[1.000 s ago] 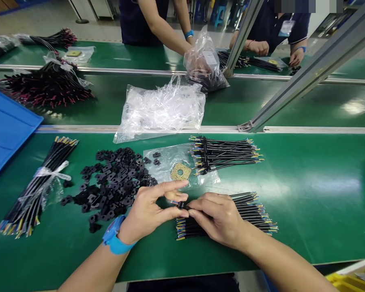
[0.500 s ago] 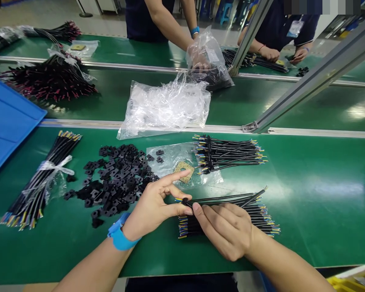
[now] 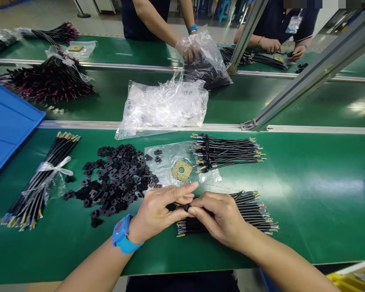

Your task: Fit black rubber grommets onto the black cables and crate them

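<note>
My left hand (image 3: 159, 209), with a blue band on its wrist, pinches a small black part (image 3: 186, 207) between thumb and fingers. My right hand (image 3: 220, 215) meets it there, its thumb and forefinger closed at the same part; any cable inside the grip is mostly hidden. Beneath the hands lies a row of black cables (image 3: 252, 211) with coloured wire ends. Behind them is a second cable bundle (image 3: 231, 152) with black parts fitted near its left ends. A yellowish sponge (image 3: 181, 170) rests on a clear bag. Left of my hands spreads a pile of small black parts (image 3: 115, 174).
A tied cable bundle (image 3: 42, 178) and a blue bin (image 3: 9, 125) are at the left. Behind the metal rail (image 3: 170, 128) lies a clear plastic bag (image 3: 164, 107). A slanted metal post (image 3: 307, 77) rises at right. Across the table, two people's hands work, one in a bag (image 3: 208, 61).
My right hand has moved up and left, closing in on my left fingertips. The long cable end that stuck out at right is no longer visible. The sponge is now uncovered.
</note>
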### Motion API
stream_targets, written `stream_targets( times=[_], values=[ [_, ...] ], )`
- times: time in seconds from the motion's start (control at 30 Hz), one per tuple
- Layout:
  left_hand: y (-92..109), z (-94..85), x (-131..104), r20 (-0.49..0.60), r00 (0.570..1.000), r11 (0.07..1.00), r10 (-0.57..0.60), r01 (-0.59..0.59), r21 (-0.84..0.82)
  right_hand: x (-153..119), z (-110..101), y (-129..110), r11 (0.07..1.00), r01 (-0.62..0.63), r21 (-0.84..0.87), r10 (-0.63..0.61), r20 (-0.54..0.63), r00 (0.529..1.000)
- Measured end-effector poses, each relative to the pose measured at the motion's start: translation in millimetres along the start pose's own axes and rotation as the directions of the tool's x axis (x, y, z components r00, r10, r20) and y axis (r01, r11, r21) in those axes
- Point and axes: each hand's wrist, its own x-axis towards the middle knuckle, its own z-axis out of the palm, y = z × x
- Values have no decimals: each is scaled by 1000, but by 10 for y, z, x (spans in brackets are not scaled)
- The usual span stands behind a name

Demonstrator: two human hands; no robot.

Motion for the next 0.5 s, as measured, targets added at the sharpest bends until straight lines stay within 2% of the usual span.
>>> stream_targets(
  times=[0.17,0.37,0.5],
  values=[
    [21,26,1,-39,998,996,55,-53,72,-12,59,58,998,-57,39,57,8,998],
    [10,41,-32,-42,998,993,39,-34,114,30,84,120,988,-87,124,83,43,996],
    [-23,-18,-25,-14,996,990,83,-81,112,78,47,139,996,-35,87,31,39,999]
  ],
)
